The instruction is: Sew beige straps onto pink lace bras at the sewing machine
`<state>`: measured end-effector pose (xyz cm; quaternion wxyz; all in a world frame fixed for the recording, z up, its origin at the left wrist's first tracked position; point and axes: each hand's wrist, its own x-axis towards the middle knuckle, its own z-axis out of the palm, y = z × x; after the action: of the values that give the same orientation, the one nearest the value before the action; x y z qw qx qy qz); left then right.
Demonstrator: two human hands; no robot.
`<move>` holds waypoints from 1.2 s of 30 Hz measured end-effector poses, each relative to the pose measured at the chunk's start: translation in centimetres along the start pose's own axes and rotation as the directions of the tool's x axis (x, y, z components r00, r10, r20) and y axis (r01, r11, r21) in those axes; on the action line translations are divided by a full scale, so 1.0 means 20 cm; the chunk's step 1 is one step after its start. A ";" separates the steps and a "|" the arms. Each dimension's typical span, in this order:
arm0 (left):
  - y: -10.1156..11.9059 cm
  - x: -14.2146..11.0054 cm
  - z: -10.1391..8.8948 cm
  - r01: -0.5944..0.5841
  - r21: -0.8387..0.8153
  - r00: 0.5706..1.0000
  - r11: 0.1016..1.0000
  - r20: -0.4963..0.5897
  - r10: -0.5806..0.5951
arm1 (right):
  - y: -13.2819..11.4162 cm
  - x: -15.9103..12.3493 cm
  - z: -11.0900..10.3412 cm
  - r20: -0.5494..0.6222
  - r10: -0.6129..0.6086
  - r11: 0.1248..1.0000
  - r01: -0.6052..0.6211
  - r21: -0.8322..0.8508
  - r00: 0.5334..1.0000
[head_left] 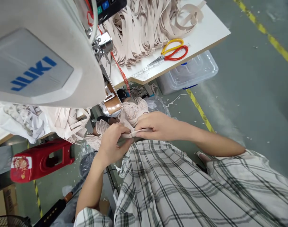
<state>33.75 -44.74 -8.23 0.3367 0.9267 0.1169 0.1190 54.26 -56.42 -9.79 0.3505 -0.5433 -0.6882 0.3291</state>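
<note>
Close in front of the plaid shirt, my left hand [115, 140] and my right hand [153, 125] pinch a pale pink fabric strap [132, 134] between them. It belongs, as far as I can tell, to a pale pink lace bra [134, 110], whose lace cup hangs just beyond my fingers. More lace [94, 140] shows to the left of my left hand. Both hands are closed, thumbs against fingers. The sewing machine [44, 60] marked JUKI stands at upper left, its needle area near the lace but partly hidden.
Scissors [174, 56] with yellow and red handles lie on the white table [205, 34] beside a heap of beige straps [139, 28]. Below its edge sits a clear plastic box [193, 72]. A red plastic stool [42, 160] and more straps [65, 123] are at left.
</note>
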 end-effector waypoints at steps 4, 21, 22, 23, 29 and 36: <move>-0.05 -0.05 0.02 -0.221 0.274 0.948 0.936 -0.165 0.272 | 0.03 -0.02 0.06 -0.174 -0.278 0.903 0.196 -0.383 0.945; -0.10 -0.11 0.03 -0.313 0.482 0.833 0.818 -0.275 0.480 | 0.07 0.01 0.13 -0.199 -0.238 0.951 0.187 -0.246 0.951; -0.10 -0.11 0.03 -0.313 0.479 0.833 0.820 -0.276 0.479 | 0.07 0.01 0.13 -0.199 -0.255 0.944 0.200 -0.262 0.946; -0.10 -0.11 0.03 -0.312 0.475 0.834 0.823 -0.277 0.476 | 0.07 0.01 0.13 -0.201 -0.276 0.937 0.216 -0.275 0.940; -0.11 -0.11 0.03 -0.308 0.453 0.839 0.836 -0.285 0.464 | 0.06 0.02 0.13 -0.174 -0.291 0.916 0.221 -0.336 0.941; -0.10 -0.10 0.03 -0.324 0.480 0.813 0.815 -0.299 0.499 | 0.08 0.02 0.15 -0.206 -0.294 0.925 0.224 -0.306 0.933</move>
<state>31.70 -44.18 -10.35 0.0690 0.9320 -0.0008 0.3558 52.41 -55.88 -12.69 0.3949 -0.5275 -0.7442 0.1092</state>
